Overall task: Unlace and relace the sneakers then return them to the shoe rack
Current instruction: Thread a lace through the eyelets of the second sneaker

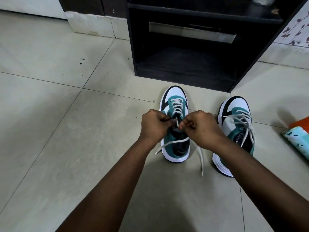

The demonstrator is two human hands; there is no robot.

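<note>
Sneakers, two, teal, white and black, on tiled floor (50, 97) before a black rack (184, 67), toes toward it. Left sneaker (173, 97): laced at the lower eyelets, upper eyelets open; white lace (175, 106) ends trail over the heel and onto the floor. Left hand (154, 126): curled, pinching the lace at the tongue. Right hand (200, 128): curled, pinching the lace just beside it. Right sneaker (234, 111): near, untouched, laced, ends loose. Orange and pale teal item (297, 136): far right.
</note>
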